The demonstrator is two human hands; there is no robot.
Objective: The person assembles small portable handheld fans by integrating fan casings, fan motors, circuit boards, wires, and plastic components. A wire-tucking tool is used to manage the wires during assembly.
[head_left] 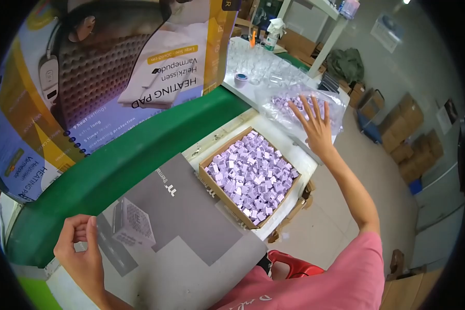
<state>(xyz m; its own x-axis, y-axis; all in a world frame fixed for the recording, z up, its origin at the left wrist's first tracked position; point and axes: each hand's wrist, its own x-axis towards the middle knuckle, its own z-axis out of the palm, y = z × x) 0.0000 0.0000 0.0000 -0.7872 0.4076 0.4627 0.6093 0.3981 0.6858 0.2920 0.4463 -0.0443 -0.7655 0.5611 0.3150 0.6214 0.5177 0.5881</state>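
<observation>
At the lower left, my left hand (pixel 82 248) is raised above the table with its fingers curled and its thumb against the index finger; I see nothing between them. Beside it on the grey mat (pixel 191 217) stands a small clear box (pixel 134 222) with fine print. My right arm reaches far to the right. My right hand (pixel 315 124) has its fingers spread over a clear plastic bag (pixel 333 106) with small lilac pieces in it. Between the hands, a shallow cardboard box (pixel 225 196) is full of small lilac block-like pieces (pixel 250 175).
A large printed carton (pixel 201 57) stands at the back left on a green belt-like surface (pixel 155 134). Clear containers (pixel 253 59), a small tub (pixel 241 79) and a spray bottle (pixel 275 33) sit on the far table. A red stool (pixel 294 263) and stacked cartons (pixel 400 124) are at right.
</observation>
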